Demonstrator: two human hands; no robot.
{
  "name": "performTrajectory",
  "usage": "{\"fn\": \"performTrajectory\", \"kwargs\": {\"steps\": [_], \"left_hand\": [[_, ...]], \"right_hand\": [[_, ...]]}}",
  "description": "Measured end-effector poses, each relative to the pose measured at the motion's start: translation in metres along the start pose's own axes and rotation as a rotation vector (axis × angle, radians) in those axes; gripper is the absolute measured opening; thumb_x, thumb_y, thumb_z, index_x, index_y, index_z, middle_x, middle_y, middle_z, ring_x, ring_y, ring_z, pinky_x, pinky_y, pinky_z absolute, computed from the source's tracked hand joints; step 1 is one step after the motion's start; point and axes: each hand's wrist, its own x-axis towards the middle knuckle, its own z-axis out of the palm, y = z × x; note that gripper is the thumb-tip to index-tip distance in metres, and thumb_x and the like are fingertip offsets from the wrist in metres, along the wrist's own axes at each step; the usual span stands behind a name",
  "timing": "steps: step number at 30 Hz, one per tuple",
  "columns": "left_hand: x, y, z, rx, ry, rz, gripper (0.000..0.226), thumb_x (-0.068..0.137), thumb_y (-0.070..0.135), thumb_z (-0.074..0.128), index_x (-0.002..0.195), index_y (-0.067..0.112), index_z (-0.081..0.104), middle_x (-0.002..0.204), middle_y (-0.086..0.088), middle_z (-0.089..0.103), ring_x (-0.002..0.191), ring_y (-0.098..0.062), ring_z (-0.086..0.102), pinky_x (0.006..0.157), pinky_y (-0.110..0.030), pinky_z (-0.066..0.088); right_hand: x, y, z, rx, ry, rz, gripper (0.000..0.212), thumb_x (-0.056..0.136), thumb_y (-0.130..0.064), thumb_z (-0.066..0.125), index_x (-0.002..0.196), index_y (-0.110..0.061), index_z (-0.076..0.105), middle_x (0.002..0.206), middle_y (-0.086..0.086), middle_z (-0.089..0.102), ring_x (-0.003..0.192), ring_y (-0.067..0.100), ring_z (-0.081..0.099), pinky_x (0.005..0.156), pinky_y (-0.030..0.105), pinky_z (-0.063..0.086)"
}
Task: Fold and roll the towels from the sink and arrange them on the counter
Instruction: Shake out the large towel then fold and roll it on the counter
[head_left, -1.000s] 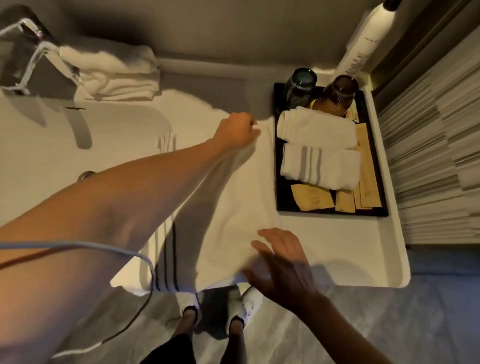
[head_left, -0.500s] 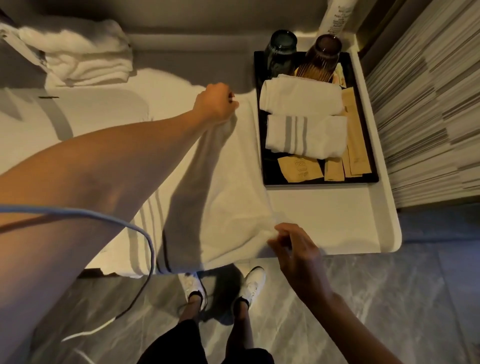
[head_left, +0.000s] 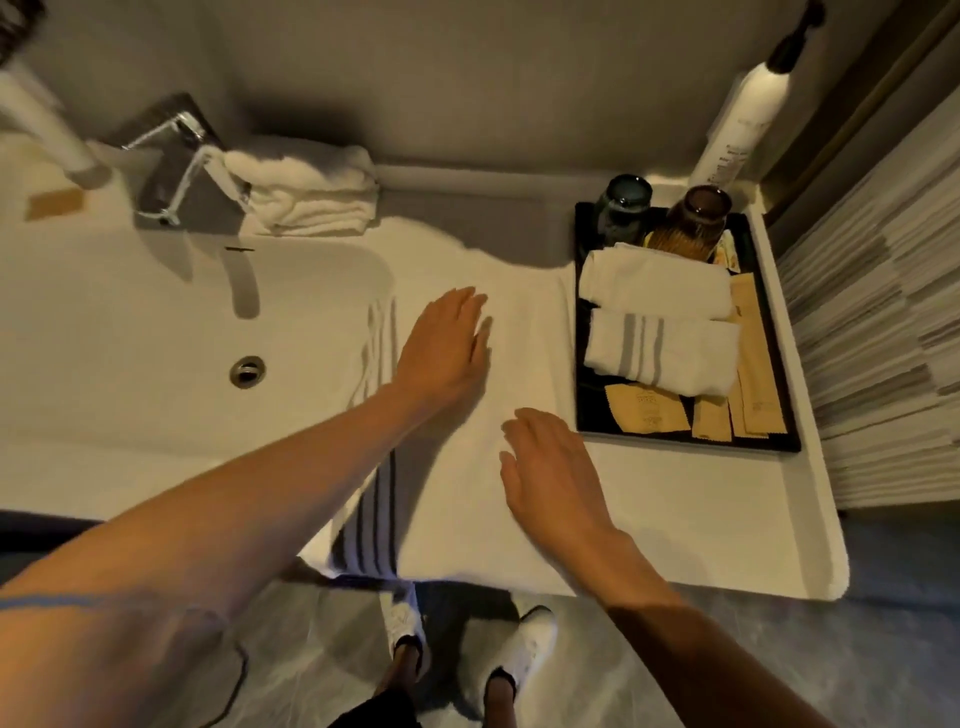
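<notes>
A white towel with dark stripes (head_left: 457, 499) lies spread flat on the white counter (head_left: 727, 519), between the sink (head_left: 156, 338) and the black tray (head_left: 779, 444). My left hand (head_left: 447, 343) rests flat on the towel's far part, fingers straight. My right hand (head_left: 545, 462) lies flat on the towel's near right part, fingers straight. Two rolled towels sit in the tray: a plain white one (head_left: 654, 283) and a grey-striped one (head_left: 662, 353). A stack of folded white towels (head_left: 306, 189) lies behind the sink.
A chrome tap (head_left: 182, 156) stands behind the sink, whose drain (head_left: 248, 371) shows. The tray also holds two dark glasses (head_left: 623, 208), and tan sachets (head_left: 644, 413). A white pump bottle (head_left: 743, 124) stands at the back right. A slatted wall (head_left: 883, 338) borders the right.
Both hands let go of the towel's edges and now lie flat on it. The towel has dropped flat onto the counter. The view tilted up toward the tap.
</notes>
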Motion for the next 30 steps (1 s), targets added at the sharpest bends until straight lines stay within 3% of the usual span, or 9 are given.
{"fn": "performTrajectory", "kwargs": {"steps": [5, 8, 10, 14, 18, 21, 25, 28, 30], "left_hand": [[-0.094, -0.026, -0.022, 0.068, -0.243, -0.081, 0.058, 0.104, 0.044, 0.028, 0.156, 0.017, 0.021, 0.164, -0.004, 0.016, 0.152, -0.024, 0.009, 0.123, -0.04, 0.006], [-0.132, -0.052, -0.026, -0.001, -0.331, -0.28, 0.06, 0.103, 0.053, 0.02, 0.157, 0.033, 0.004, 0.165, 0.003, 0.002, 0.152, -0.024, 0.007, 0.122, -0.046, 0.013], [-0.141, -0.068, -0.025, -0.056, -0.346, -0.394, 0.063, 0.099, 0.063, 0.017, 0.154, 0.041, -0.005, 0.164, -0.005, 0.012, 0.15, -0.027, 0.019, 0.119, -0.047, 0.024], [-0.122, -0.076, -0.019, -0.264, -0.28, -0.77, 0.083, 0.091, 0.075, 0.017, 0.156, 0.027, -0.001, 0.163, -0.009, 0.019, 0.146, -0.03, 0.027, 0.117, -0.046, 0.026], [-0.091, -0.088, -0.029, -0.628, -0.153, -1.112, 0.083, 0.089, 0.063, 0.052, 0.15, 0.012, 0.025, 0.145, -0.013, 0.047, 0.125, -0.029, 0.051, 0.1, -0.032, 0.04], [-0.074, -0.096, -0.043, -0.755, 0.011, -0.963, 0.045, 0.092, 0.024, 0.065, 0.131, 0.013, 0.047, 0.125, -0.01, 0.061, 0.096, -0.019, 0.057, 0.076, -0.02, 0.043], [-0.054, -0.106, -0.057, -0.655, 0.134, -0.751, 0.036, 0.093, 0.018, 0.066, 0.126, 0.016, 0.051, 0.101, -0.006, 0.061, 0.079, -0.014, 0.055, 0.057, -0.009, 0.037], [-0.061, -0.106, -0.047, -0.275, 0.021, -0.697, 0.047, 0.095, 0.013, 0.058, 0.139, 0.013, 0.043, 0.124, -0.015, 0.058, 0.101, -0.024, 0.056, 0.085, -0.026, 0.043], [-0.079, -0.084, -0.032, -0.051, 0.025, -0.468, 0.053, 0.093, 0.011, 0.055, 0.144, 0.008, 0.041, 0.143, -0.018, 0.045, 0.127, -0.034, 0.046, 0.107, -0.045, 0.037]], "right_hand": [[0.03, -0.032, 0.044, -0.061, -0.097, -0.03, 0.05, 0.102, -0.036, 0.034, 0.147, -0.016, 0.037, 0.157, 0.002, 0.027, 0.146, 0.024, 0.025, 0.12, 0.044, 0.02], [0.02, -0.026, 0.049, -0.147, -0.11, -0.034, 0.054, 0.102, -0.043, 0.027, 0.151, -0.021, 0.029, 0.159, 0.0, 0.021, 0.148, 0.022, 0.018, 0.12, 0.045, 0.014], [0.017, -0.024, 0.052, -0.191, -0.119, -0.011, 0.056, 0.101, -0.047, 0.026, 0.152, -0.025, 0.025, 0.159, -0.003, 0.021, 0.149, 0.019, 0.014, 0.12, 0.045, 0.011], [0.016, -0.031, 0.054, -0.207, -0.13, 0.044, 0.057, 0.1, -0.05, 0.017, 0.153, -0.029, 0.018, 0.16, -0.008, 0.014, 0.149, 0.016, 0.008, 0.12, 0.042, 0.005], [0.012, -0.034, 0.052, -0.207, -0.133, 0.089, 0.057, 0.1, -0.05, 0.01, 0.154, -0.031, 0.011, 0.161, -0.01, 0.008, 0.149, 0.012, 0.002, 0.121, 0.041, 0.004], [0.015, -0.034, 0.052, -0.216, -0.127, 0.117, 0.057, 0.1, -0.048, 0.012, 0.154, -0.03, 0.01, 0.162, -0.01, 0.008, 0.149, 0.012, 0.003, 0.121, 0.042, 0.006], [0.026, -0.028, 0.052, -0.2, -0.11, 0.126, 0.057, 0.101, -0.047, 0.011, 0.154, -0.028, 0.01, 0.162, -0.008, 0.008, 0.15, 0.013, 0.002, 0.121, 0.044, 0.007], [0.029, -0.03, 0.053, -0.191, -0.095, 0.126, 0.056, 0.102, -0.046, 0.014, 0.154, -0.026, 0.011, 0.162, -0.006, 0.008, 0.15, 0.014, 0.003, 0.121, 0.046, 0.007], [0.024, -0.026, 0.051, -0.161, -0.092, 0.108, 0.056, 0.102, -0.044, 0.018, 0.154, -0.024, 0.014, 0.162, -0.004, 0.01, 0.15, 0.016, 0.005, 0.121, 0.047, 0.007]]}}
